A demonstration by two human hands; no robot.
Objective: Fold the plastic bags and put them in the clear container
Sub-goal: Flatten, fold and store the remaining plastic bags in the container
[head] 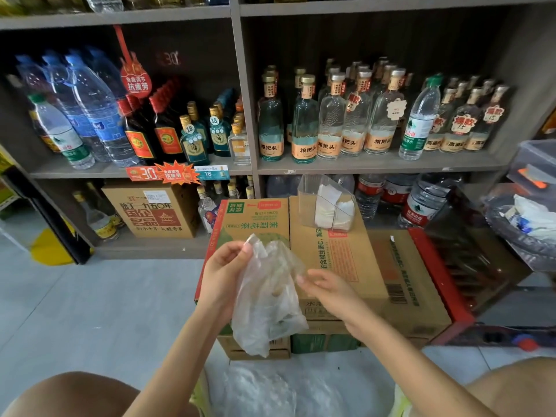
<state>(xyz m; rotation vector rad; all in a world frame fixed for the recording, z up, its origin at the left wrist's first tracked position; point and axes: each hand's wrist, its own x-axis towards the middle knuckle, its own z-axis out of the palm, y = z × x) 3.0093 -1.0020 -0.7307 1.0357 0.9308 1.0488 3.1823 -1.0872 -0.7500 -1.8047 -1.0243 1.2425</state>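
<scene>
A person seated before shop shelves holds up one plastic bag over cardboard boxes.

The shelves (pixel 249 170) carry many bottles. In front of them stand the cardboard boxes (pixel 346 257), and more plastic bags (pixel 288 386) lie on the floor between the knees. A thin clear plastic bag (pixel 264 299) hangs above the boxes' near edge. The left hand (pixel 224 266) pinches its top corner between thumb and fingers, closed on it. The right hand (pixel 326 288) touches the bag's right edge with loosely curled fingers; whether it grips, I cannot tell. The clear container (pixel 326 204) stands on the boxes' far side, with folded white bags inside.
</scene>
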